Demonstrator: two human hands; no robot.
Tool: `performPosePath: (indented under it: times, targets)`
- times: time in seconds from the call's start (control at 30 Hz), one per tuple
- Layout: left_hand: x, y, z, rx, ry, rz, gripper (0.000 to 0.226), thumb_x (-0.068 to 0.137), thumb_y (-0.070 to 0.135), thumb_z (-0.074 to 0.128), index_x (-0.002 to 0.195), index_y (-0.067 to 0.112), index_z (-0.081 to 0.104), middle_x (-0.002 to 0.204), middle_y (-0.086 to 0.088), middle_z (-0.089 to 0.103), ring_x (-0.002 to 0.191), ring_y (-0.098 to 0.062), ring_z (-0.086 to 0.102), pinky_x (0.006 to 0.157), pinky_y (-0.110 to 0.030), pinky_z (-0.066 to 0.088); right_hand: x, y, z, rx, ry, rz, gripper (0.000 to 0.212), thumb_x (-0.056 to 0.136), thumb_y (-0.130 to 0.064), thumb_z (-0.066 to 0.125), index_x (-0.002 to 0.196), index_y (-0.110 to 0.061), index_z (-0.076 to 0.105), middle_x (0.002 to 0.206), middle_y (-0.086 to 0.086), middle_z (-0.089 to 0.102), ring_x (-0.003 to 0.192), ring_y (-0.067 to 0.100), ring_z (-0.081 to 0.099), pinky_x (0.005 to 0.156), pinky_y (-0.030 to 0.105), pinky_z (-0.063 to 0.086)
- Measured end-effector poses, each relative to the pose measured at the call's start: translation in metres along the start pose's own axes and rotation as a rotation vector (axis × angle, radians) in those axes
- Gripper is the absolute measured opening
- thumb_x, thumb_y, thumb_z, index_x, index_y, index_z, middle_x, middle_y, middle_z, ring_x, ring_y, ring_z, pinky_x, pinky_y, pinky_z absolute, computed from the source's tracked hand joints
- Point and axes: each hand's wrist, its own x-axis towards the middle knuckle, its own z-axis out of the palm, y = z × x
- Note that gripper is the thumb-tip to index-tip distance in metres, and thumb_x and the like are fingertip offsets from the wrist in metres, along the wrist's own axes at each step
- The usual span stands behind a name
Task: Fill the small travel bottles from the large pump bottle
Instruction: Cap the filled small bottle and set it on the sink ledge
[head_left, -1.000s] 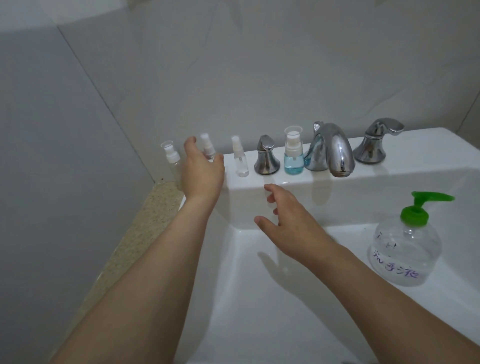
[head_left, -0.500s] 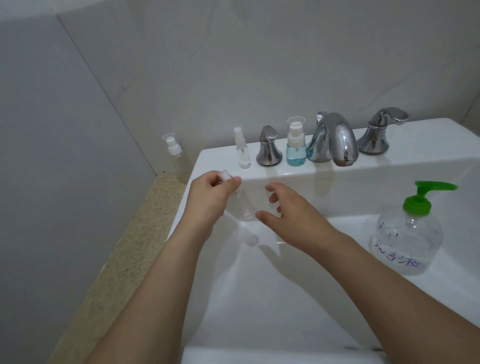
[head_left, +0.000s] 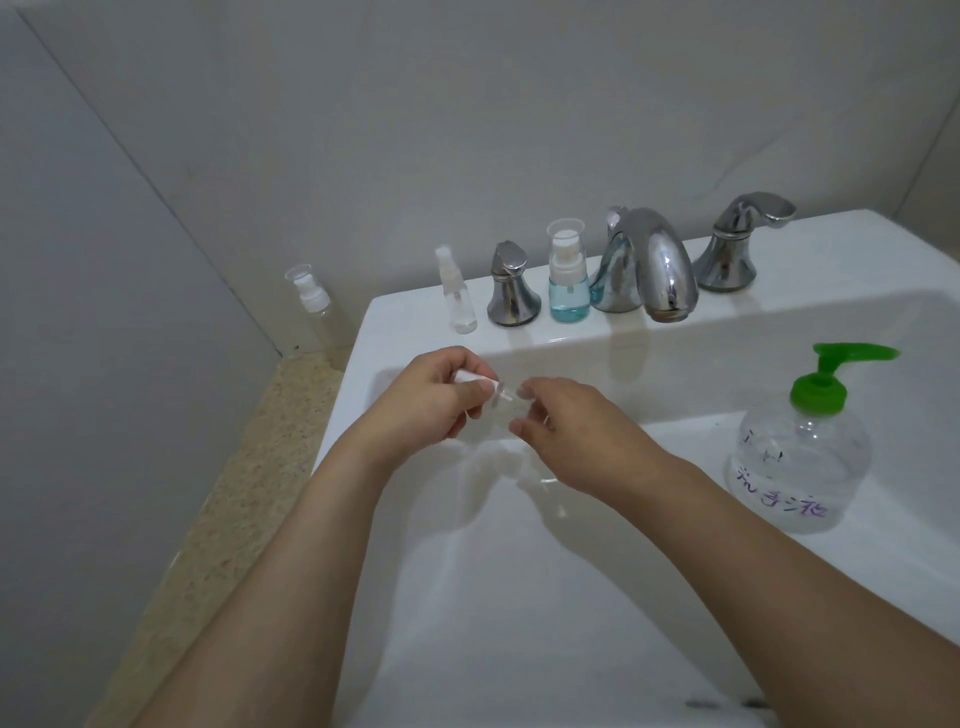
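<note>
Over the white sink basin (head_left: 571, 597), both hands hold one small clear travel bottle (head_left: 503, 410) lying sideways. My left hand (head_left: 431, 402) grips its white spray cap end. My right hand (head_left: 566, 431) pinches the clear body. The large pump bottle (head_left: 802, 462), clear with a green pump and purple writing, stands at the basin's right side. On the back ledge stand a clear spray bottle (head_left: 458, 293) and a small pump bottle with blue liquid (head_left: 568, 280). Another clear capped bottle (head_left: 311, 306) stands on the counter left of the sink.
A chrome spout (head_left: 654, 265) and two chrome tap handles (head_left: 511, 288) (head_left: 732, 244) line the back ledge. A speckled stone counter (head_left: 249, 467) runs along the sink's left side. Grey tiled walls close in at the back and left.
My left hand lifted one spray bottle off the ledge and brought it down over the basin. My right hand closed in and took hold of the bottle's body.
</note>
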Motion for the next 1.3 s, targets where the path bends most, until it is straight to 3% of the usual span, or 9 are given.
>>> performPosePath:
  times: [0.3, 0.37, 0.47, 0.53, 0.73, 0.93, 1.1, 1.2, 1.3]
  targets:
    - [0.001, -0.002, 0.002, 0.148, 0.107, -0.09, 0.061, 0.096, 0.061, 0.047, 0.065, 0.01, 0.059, 0.044, 0.003, 0.047, 0.036, -0.012, 0.035, 0.039, -0.018, 0.029, 0.0, -0.001, -0.001, 0.004, 0.094, -0.022, 0.025, 0.093, -0.025, 0.062, 0.117, -0.016, 0.059, 0.104, 0.0, 0.06, 0.094, 0.018, 0.056, 0.084, 0.031, 0.045]
    - [0.003, -0.004, 0.002, 0.117, 0.126, -0.071, 0.06, 0.099, 0.057, 0.045, 0.072, 0.007, 0.063, 0.053, 0.001, 0.054, 0.043, -0.014, 0.042, 0.042, -0.018, 0.032, 0.0, -0.001, 0.0, -0.005, 0.085, -0.014, 0.024, 0.094, -0.026, 0.062, 0.116, -0.017, 0.058, 0.103, 0.0, 0.061, 0.093, 0.018, 0.056, 0.081, 0.031, 0.045]
    - [0.006, -0.004, 0.005, 0.044, 0.127, 0.033, 0.016, 0.101, 0.021, 0.052, 0.096, 0.013, 0.066, 0.079, 0.001, 0.056, 0.059, -0.016, 0.048, 0.048, -0.016, 0.036, 0.001, 0.0, 0.001, -0.01, 0.077, -0.004, 0.023, 0.094, -0.027, 0.061, 0.115, -0.018, 0.058, 0.102, -0.001, 0.061, 0.092, 0.018, 0.056, 0.078, 0.03, 0.043]
    - [0.007, -0.004, 0.007, 0.03, 0.136, 0.103, 0.023, 0.099, 0.006, 0.049, 0.097, 0.024, 0.064, 0.081, 0.004, 0.051, 0.061, -0.014, 0.048, 0.053, -0.019, 0.039, 0.001, 0.0, 0.001, -0.009, 0.072, 0.002, 0.023, 0.094, -0.027, 0.061, 0.115, -0.018, 0.058, 0.103, -0.001, 0.061, 0.093, 0.018, 0.057, 0.079, 0.03, 0.045]
    - [0.004, -0.005, 0.008, 0.122, 0.154, 0.132, 0.016, 0.103, 0.029, 0.047, 0.095, 0.022, 0.059, 0.078, 0.003, 0.058, 0.058, -0.003, 0.053, 0.067, -0.031, 0.047, 0.002, 0.001, 0.001, -0.008, 0.061, 0.006, 0.028, 0.095, -0.028, 0.06, 0.121, -0.019, 0.056, 0.109, -0.001, 0.06, 0.1, 0.018, 0.057, 0.084, 0.03, 0.045]
    - [0.001, -0.004, 0.007, 0.039, 0.013, 0.14, 0.011, 0.079, 0.026, 0.062, 0.087, 0.023, 0.056, 0.076, 0.001, 0.054, 0.066, -0.016, 0.046, 0.066, -0.035, 0.04, 0.0, 0.002, 0.001, 0.002, 0.082, -0.012, 0.035, 0.095, -0.026, 0.059, 0.129, -0.02, 0.05, 0.109, 0.003, 0.06, 0.099, 0.02, 0.057, 0.085, 0.033, 0.046]
    - [0.003, -0.004, 0.008, 0.145, 0.112, 0.051, 0.03, 0.095, 0.038, 0.062, 0.077, 0.014, 0.057, 0.051, 0.005, 0.054, 0.046, -0.009, 0.045, 0.057, -0.028, 0.035, 0.001, 0.004, 0.002, -0.005, 0.088, -0.023, 0.034, 0.095, -0.025, 0.059, 0.129, -0.023, 0.053, 0.112, 0.002, 0.06, 0.103, 0.018, 0.056, 0.087, 0.032, 0.045]
    - [0.003, -0.004, 0.007, 0.206, 0.152, 0.005, 0.048, 0.096, 0.053, 0.055, 0.068, 0.014, 0.058, 0.06, -0.001, 0.059, 0.05, -0.012, 0.049, 0.058, -0.028, 0.039, 0.001, 0.004, 0.002, -0.02, 0.083, -0.021, 0.034, 0.095, -0.026, 0.059, 0.128, -0.022, 0.053, 0.114, 0.002, 0.059, 0.104, 0.018, 0.056, 0.088, 0.031, 0.044]
    - [0.003, -0.005, 0.008, 0.13, 0.089, 0.002, 0.031, 0.091, 0.048, 0.06, 0.081, 0.019, 0.06, 0.07, 0.001, 0.057, 0.055, -0.008, 0.048, 0.058, -0.028, 0.036, 0.002, 0.004, 0.002, -0.008, 0.081, -0.015, 0.034, 0.095, -0.027, 0.059, 0.128, -0.023, 0.053, 0.114, 0.001, 0.058, 0.103, 0.018, 0.056, 0.087, 0.031, 0.045]
